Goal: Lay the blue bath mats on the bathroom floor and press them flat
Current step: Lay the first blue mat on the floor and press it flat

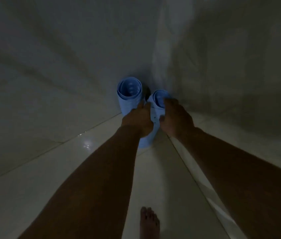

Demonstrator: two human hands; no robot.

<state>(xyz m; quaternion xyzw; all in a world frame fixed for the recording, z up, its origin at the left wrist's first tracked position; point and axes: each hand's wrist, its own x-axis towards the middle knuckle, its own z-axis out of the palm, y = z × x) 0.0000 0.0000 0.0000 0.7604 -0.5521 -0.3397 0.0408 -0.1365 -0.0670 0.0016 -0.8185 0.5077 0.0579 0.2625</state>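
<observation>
The floor [53,178] is showing glossy, smooth pale tile, throwing back a small bright glint, with thin dark grout lines. The walls [50,57] are looking like smooth tile too, duller in the dim light. The two rolled mats [129,95] are appearing as matt, soft, pliable blue sheet, rubbery or foam-like, with small perforations showing inside the rolls.

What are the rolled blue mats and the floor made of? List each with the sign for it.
Left blue roll: probably soft rubber or foam sheet with a matte finish; it holds a smooth coil and shows pale dots inside.
Right blue roll, held by both hands: looks the same, though blurred.
Floor: likely glazed ceramic tile; it is glossy, with a light reflection and straight grout lines.
</observation>
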